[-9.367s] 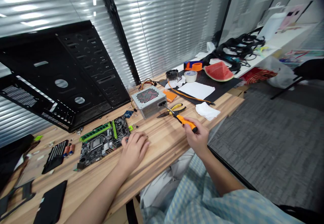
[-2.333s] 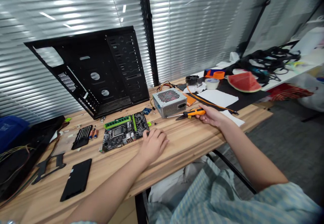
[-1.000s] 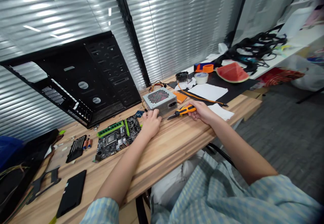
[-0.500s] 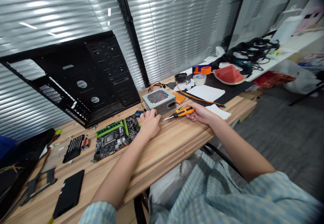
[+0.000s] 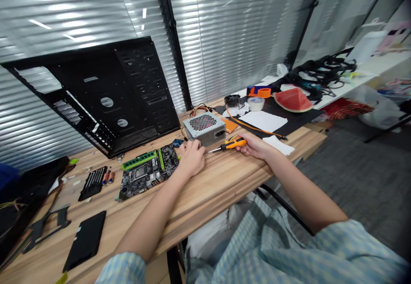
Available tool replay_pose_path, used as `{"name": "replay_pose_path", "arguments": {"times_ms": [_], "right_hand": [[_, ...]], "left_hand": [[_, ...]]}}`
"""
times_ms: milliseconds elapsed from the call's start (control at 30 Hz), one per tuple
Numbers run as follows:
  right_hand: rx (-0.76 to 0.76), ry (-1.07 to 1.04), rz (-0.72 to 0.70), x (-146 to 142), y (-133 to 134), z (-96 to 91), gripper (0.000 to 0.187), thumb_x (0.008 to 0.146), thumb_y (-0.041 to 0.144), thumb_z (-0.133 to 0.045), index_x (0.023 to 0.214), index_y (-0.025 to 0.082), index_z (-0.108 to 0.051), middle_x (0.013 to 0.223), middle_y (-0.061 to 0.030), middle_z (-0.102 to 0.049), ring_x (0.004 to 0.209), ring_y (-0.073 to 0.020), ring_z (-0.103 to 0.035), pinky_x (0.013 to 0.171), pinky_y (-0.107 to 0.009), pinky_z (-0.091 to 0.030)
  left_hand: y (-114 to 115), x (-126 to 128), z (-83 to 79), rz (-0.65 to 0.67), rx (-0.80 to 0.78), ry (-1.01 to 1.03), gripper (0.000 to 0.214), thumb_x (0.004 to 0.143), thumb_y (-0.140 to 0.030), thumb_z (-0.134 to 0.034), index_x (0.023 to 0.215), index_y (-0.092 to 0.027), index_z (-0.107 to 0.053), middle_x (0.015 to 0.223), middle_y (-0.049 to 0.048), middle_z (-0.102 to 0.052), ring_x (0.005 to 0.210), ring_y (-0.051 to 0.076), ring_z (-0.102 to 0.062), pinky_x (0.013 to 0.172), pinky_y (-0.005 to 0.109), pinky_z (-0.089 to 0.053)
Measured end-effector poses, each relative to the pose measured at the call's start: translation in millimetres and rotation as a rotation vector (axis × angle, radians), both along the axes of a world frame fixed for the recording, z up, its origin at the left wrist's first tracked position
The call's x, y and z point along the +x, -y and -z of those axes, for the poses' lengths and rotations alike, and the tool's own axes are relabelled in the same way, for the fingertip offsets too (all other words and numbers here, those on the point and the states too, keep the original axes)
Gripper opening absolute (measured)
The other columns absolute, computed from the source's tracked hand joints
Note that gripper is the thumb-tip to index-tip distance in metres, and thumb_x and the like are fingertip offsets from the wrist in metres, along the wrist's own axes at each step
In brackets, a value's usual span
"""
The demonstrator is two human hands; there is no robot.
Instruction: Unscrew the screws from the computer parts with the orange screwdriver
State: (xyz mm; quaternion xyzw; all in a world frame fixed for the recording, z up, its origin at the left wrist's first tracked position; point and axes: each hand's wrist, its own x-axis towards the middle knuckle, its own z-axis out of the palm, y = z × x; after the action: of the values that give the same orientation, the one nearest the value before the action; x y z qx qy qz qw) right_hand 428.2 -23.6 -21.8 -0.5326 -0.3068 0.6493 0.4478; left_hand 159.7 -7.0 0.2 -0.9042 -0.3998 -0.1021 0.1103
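My right hand (image 5: 253,144) is shut on an orange-and-black screwdriver (image 5: 233,144), whose thin metal shaft points left toward the front of a silver ATX power supply (image 5: 204,127). My left hand (image 5: 192,157) lies curled on the wooden desk (image 5: 221,168), fingertips at the power supply's lower corner. Anything inside those fingers is hidden. Just left of that hand sits a motherboard (image 5: 149,171) with a green-topped RAM stick (image 5: 138,160) in its slot, its right edge touching my hand.
A black PC case panel (image 5: 96,91) leans behind the motherboard. Further right, a black mat (image 5: 272,115) carries white paper, tape and a watermelon slice (image 5: 293,100). A bit set (image 5: 92,183), batteries (image 5: 107,177) and a black slab (image 5: 84,241) lie left. Cables fill the shelf.
My left hand has moved from the motherboard's front edge up beside the power supply. My right hand has brought the screwdriver lower and nearer the power supply, and the view has turned slightly.
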Motion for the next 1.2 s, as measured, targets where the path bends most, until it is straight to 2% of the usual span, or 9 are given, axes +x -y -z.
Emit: {"name": "replay_pose_path", "arguments": {"times_ms": [267, 500, 600, 733, 900, 1033, 1200], "right_hand": [[-0.022, -0.01, 0.022, -3.1, 9.0, -10.7, 0.04, 0.099, 0.043, -0.038, 0.078, 0.014, -0.056, 0.049, -0.0016, -0.058, 0.031, -0.005, -0.04, 0.029, -0.012, -0.028], [-0.003, -0.046, 0.0, 4.1, 19.1, -5.1, 0.034, 0.099, 0.041, -0.038, 0.082, 0.017, -0.054, 0.052, -0.0013, -0.059, 0.033, -0.0054, -0.04, 0.03, -0.012, -0.027], [0.013, -0.063, -0.015, 9.0, 27.8, -1.7, 0.034, 0.099, 0.042, -0.036, 0.082, 0.018, -0.053, 0.052, -0.0009, -0.058, 0.033, -0.0052, -0.038, 0.031, -0.012, -0.026], [0.032, -0.067, 0.005, 11.7, 45.5, -1.5, 0.033, 0.095, 0.046, -0.042, 0.083, 0.018, -0.053, 0.053, -0.0005, -0.057, 0.034, -0.0056, -0.038, 0.031, -0.013, -0.027], [0.097, -0.06, 0.094, 8.2, 69.9, -2.0, 0.027, 0.094, 0.042, -0.043, 0.092, 0.018, -0.054, 0.055, -0.0013, -0.058, 0.035, -0.0073, -0.038, 0.031, -0.015, -0.027], [0.119, -0.053, 0.154, 5.0, 87.5, 1.9, 0.023, 0.095, 0.039, -0.042, 0.095, 0.019, -0.054, 0.058, -0.0023, -0.061, 0.037, -0.008, -0.04, 0.032, -0.015, -0.028], [0.138, -0.089, 0.173, 3.8, 101.0, 5.2, 0.023, 0.093, 0.04, -0.044, 0.099, 0.02, -0.056, 0.062, -0.0022, -0.061, 0.039, -0.0083, -0.04, 0.032, -0.015, -0.028]], "left_hand": [[0.6, 0.4, 1.3, 0.009, 0.007, -0.021, 0.026, 0.089, -0.024, -0.043, 0.102, -0.021, -0.065, 0.114, 0.0119, -0.054, 0.107, 0.029, -0.043, 0.089, 0.051, -0.03], [2.0, 0.0, 3.2, 0.017, -0.024, -0.004, 0.03, 0.09, -0.024, -0.04, 0.108, -0.021, -0.063, 0.117, 0.0122, -0.055, 0.109, 0.029, -0.044, 0.089, 0.051, -0.031], [2.8, 7.8, -2.4, 0.067, -0.11, 0.047, 0.036, 0.09, -0.02, -0.037, 0.118, -0.021, -0.059, 0.119, 0.0113, -0.057, 0.11, 0.027, -0.046, 0.092, 0.049, -0.034], [-2.1, 33.7, -13.6, 0.15, -0.257, 0.1, 0.046, 0.087, -0.013, -0.034, 0.128, -0.021, -0.055, 0.126, 0.0099, -0.061, 0.115, 0.025, -0.051, 0.096, 0.043, -0.038], [-13.0, 63.0, -18.9, 0.067, -0.505, 0.102, 0.054, 0.085, -0.013, -0.033, 0.133, -0.026, -0.055, 0.135, 0.0064, -0.061, 0.121, 0.026, -0.056, 0.1, 0.044, -0.041], [-14.3, 65.5, -19.8, 0.034, -0.564, 0.158, 0.055, 0.087, -0.018, -0.031, 0.136, -0.028, -0.055, 0.138, 0.0031, -0.059, 0.124, 0.026, -0.056, 0.104, 0.045, -0.04], [-14.4, 62.9, -18.5, 0.041, -0.659, 0.229, 0.053, 0.086, -0.022, -0.036, 0.134, -0.028, -0.057, 0.128, 0.0011, -0.066, 0.118, 0.024, -0.059, 0.104, 0.039, -0.041]]}}
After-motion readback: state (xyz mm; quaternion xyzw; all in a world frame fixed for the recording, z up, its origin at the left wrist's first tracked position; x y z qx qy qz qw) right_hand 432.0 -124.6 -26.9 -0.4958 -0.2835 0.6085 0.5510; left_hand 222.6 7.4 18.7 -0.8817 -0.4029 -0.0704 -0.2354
